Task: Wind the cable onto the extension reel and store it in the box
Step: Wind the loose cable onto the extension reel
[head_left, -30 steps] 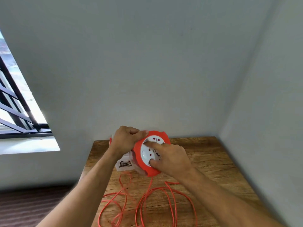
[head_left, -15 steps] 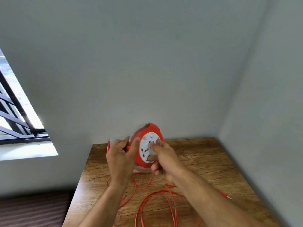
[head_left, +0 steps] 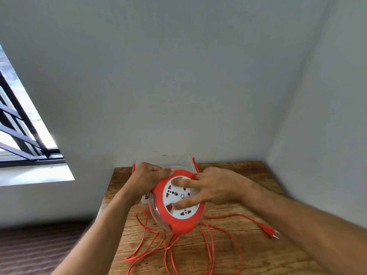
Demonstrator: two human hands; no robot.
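Reel [head_left: 178,203] now tipped face-up since a moment ago, left hand [head_left: 148,181] gripping its rim, right hand [head_left: 210,188] fingers spread on the face; cable [head_left: 208,247] mostly unwound on worktop [head_left: 248,255].

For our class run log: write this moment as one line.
left hand grips reel | right hand fingers on reel face | cable loose on table

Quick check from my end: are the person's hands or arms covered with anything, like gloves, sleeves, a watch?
Nothing worn that shows. The left hand and right hand are bare, no gloves, and no rings show. Both forearms are bare down to the frame's bottom edge: no sleeve, watch or strap in view.
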